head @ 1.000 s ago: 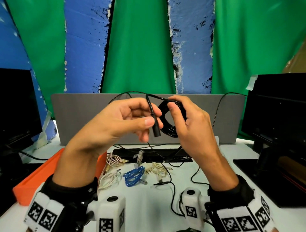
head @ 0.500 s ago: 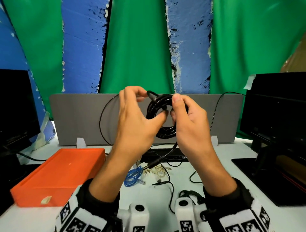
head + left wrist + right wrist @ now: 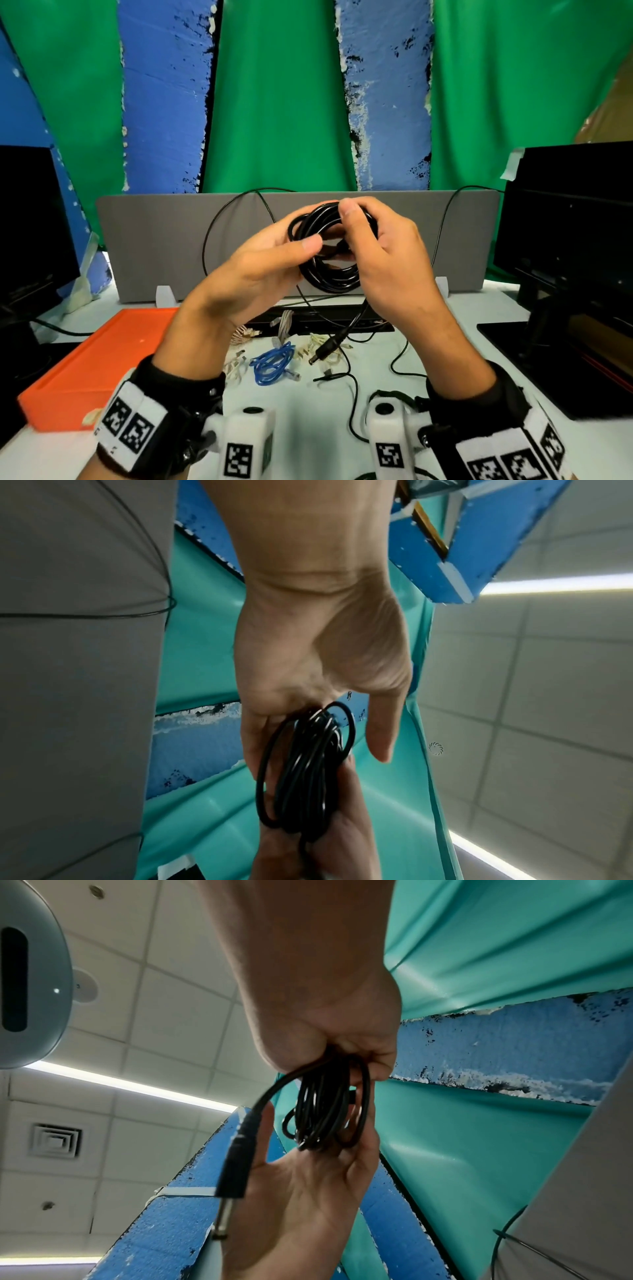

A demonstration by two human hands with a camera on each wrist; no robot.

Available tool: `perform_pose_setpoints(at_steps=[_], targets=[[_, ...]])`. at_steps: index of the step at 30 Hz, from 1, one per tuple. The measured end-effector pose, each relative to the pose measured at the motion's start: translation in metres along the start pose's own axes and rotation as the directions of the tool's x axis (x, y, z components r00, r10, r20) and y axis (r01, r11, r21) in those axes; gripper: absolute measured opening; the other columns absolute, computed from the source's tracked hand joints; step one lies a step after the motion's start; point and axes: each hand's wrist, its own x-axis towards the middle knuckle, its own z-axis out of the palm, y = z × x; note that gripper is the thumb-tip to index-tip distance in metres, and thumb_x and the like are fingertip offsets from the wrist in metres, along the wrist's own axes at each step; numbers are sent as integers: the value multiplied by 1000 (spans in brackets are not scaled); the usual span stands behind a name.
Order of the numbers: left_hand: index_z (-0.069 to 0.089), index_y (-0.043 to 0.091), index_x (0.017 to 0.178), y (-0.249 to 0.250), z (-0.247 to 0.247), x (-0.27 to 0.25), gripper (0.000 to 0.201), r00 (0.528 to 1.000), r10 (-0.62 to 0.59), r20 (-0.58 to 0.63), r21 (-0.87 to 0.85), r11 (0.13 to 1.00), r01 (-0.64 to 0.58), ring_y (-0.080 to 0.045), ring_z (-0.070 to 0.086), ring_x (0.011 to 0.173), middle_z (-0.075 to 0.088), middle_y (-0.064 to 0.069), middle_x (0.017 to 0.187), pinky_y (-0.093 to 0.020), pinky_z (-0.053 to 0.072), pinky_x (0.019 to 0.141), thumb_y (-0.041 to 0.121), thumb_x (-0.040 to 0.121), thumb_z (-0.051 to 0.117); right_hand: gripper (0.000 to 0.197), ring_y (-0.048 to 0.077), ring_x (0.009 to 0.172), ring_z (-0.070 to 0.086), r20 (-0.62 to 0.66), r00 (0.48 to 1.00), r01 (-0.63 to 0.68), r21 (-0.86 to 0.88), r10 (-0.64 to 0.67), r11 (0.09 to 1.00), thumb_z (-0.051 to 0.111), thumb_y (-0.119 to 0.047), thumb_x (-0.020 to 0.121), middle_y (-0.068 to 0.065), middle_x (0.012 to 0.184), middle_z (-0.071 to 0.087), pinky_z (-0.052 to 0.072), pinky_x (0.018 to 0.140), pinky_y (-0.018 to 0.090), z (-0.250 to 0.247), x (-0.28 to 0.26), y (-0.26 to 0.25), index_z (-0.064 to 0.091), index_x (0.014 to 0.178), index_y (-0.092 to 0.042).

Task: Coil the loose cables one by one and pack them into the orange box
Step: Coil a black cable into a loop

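I hold a black cable coil (image 3: 329,274) raised above the desk, in front of the grey divider. My right hand (image 3: 383,260) grips its right side, thumb over the top strands. My left hand (image 3: 270,257) holds the left side, thumb in front and fingers behind. In the left wrist view the coil (image 3: 304,772) lies against the left hand's fingers (image 3: 251,739). The cable's black plug (image 3: 325,351) dangles below the coil; the right wrist view shows this plug (image 3: 240,1156) close up beside the coil (image 3: 325,1107). The orange box (image 3: 102,359) sits on the desk at the left.
Under my hands lie a blue cable (image 3: 274,363), pale cables (image 3: 236,368) and a thin black cable (image 3: 352,394). A black cable slot (image 3: 373,325) runs along the grey divider (image 3: 154,240). Dark monitors stand at the left (image 3: 27,222) and right (image 3: 565,222).
My left hand let the plug go, passed over the top of the coil, and now holds the coil's left side. The plug hangs free below. The right hand kept its grip.
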Motion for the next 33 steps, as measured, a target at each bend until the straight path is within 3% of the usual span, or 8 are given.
perform_pose_setpoints(at_steps=[5,9,14,17,21,24,29,33], targets=[[70,9,111,3,2,6,52,958,-174,-226,637,718,281,-18,71,93,75,-7,100,-39,51,98,55,94,52,21,3,91,67,-1,997,71,-12,-71,997,51,-30,104,-11,94,73,53,83,31,-9,1,-2,70,107,-20],[69,9,75,-4,16,10,53,907,-61,-416,782,486,391,-14,49,47,70,-10,68,-30,40,52,56,92,51,20,3,93,68,57,994,95,32,-97,995,52,-26,104,-10,96,73,51,81,19,-9,0,-4,69,109,-18],[56,23,88,-18,29,19,5,832,243,-498,709,667,230,-10,57,63,64,2,75,-27,47,57,20,92,57,20,-8,62,58,103,994,12,101,-23,995,49,-19,105,-28,61,60,40,58,6,-5,3,-4,67,98,-15],[55,24,103,-18,30,19,12,856,242,-457,717,670,193,-13,59,71,65,3,84,-32,49,65,17,94,55,23,-4,58,51,130,991,14,51,-21,999,48,-27,105,-26,59,56,38,57,10,-11,5,-1,63,88,-28],[42,40,134,-9,30,12,38,914,190,-359,725,674,144,13,56,95,63,21,106,-9,46,83,42,98,53,31,-1,56,47,142,990,-2,52,-5,999,46,-31,106,-21,57,54,37,58,13,-16,7,0,59,77,-36],[55,43,122,-3,38,9,34,895,238,-378,647,760,71,0,61,74,67,3,78,-23,47,68,55,99,34,26,0,59,46,158,987,-4,41,-2,999,45,-34,106,-20,60,54,38,60,17,-16,7,0,67,92,-32],[66,24,99,-7,36,12,30,753,525,-396,803,596,7,-16,56,53,59,4,58,-36,47,54,40,104,42,33,8,66,46,186,982,-11,119,-11,993,37,-38,108,-12,66,51,39,62,21,-6,0,-5,61,86,-34],[60,17,85,-6,30,11,36,656,619,-431,833,553,26,-25,56,57,57,-3,59,-47,45,57,41,104,42,37,16,89,66,198,975,-150,236,104,960,40,-48,104,4,92,68,53,90,41,-3,-3,-4,61,112,-19]])
